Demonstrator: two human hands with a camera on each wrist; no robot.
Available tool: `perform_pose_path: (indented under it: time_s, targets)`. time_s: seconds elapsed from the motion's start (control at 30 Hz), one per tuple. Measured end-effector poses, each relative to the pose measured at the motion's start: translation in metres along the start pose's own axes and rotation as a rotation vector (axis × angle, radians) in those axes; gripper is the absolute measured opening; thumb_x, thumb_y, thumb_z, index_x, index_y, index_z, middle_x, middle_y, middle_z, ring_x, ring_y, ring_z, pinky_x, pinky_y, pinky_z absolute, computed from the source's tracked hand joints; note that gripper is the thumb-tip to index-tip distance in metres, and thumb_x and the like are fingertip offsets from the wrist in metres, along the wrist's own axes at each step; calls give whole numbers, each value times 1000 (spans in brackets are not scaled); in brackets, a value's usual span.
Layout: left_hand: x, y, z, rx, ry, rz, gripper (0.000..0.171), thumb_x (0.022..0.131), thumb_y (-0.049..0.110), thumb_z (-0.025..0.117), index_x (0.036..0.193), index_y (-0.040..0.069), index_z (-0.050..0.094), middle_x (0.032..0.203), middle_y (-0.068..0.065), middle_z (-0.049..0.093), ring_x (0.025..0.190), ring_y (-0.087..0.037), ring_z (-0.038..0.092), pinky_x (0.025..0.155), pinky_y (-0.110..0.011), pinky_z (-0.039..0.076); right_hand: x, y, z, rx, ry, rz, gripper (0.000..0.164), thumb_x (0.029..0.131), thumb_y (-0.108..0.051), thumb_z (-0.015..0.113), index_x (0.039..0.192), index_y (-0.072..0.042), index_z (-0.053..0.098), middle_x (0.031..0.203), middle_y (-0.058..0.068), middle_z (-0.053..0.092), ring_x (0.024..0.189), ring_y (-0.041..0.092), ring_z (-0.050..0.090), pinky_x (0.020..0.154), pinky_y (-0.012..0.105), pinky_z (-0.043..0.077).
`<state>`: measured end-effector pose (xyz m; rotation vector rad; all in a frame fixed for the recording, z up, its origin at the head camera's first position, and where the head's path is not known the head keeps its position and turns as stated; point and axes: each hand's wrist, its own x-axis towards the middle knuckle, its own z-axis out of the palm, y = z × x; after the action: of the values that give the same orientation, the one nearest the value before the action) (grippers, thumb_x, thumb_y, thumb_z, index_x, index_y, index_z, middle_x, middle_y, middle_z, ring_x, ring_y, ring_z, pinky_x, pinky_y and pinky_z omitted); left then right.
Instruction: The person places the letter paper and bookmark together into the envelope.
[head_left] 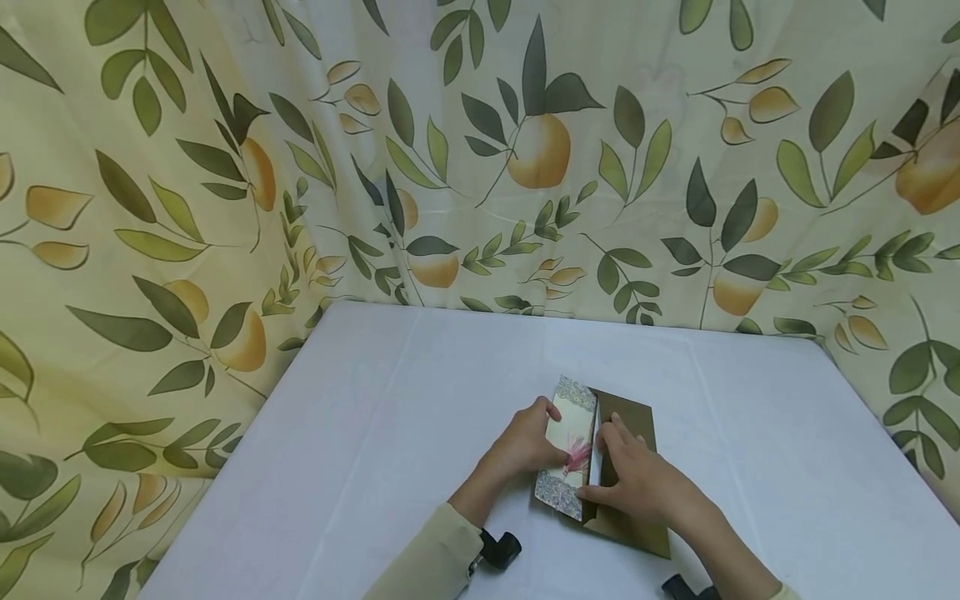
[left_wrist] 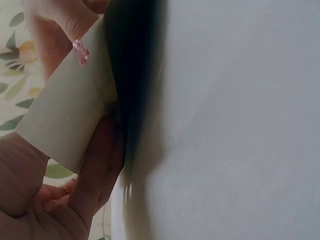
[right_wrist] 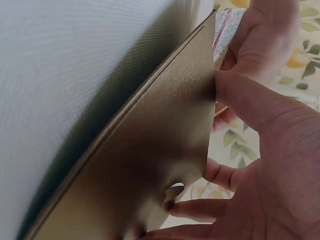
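Observation:
A cream card with grey speckled bands at both ends and a pink tassel lies along the left side of a gold-brown envelope. My left hand grips the card by its left edge, thumb on its face near the tassel. My right hand holds the envelope at the edge beside the card, its fingertips along a white strip between the two. In the right wrist view, thumb and fingers meet the edge of the envelope, near a small gap. Part of the card is hidden by the left hand.
Both hands work over a white-covered table. A curtain printed with leaves and fruit hangs behind it and along its left side. Dark wrist-worn devices show at the left wrist and near the right forearm.

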<state>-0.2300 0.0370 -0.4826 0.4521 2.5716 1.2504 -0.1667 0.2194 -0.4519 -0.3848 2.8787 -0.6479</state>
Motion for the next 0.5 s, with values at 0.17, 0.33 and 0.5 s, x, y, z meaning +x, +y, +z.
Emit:
perform_pose_path:
  time_s: [0.17,0.33,0.5]
  targets:
    - [-2,3,4,45,-1,27,53,63,16,87,104,14,54,73,2,50,63,-10,46,52,-23,40,-1,1,1,-2,-2,1,65,68,-60,75,102,-17,40,147,33,20,123,60,28,91,67,32]
    - [-4,5,3,101,39,13,49,60,21,89,98,17,59,70,4,48,60,-10,43,50,-23,36,-1,0,2,1,2,-5,64,68,-58,76,103,-17,40,147,32,21,121,60,31,92,66,31]
    - [-3,4,-1,39,6,-25,44,61,17,89,95,16,61,71,5,54,60,-10,49,51,-24,41,-1,-1,1,-2,-2,-3,64,68,-58,76,103,-17,40,146,32,22,120,61,33,91,67,32]
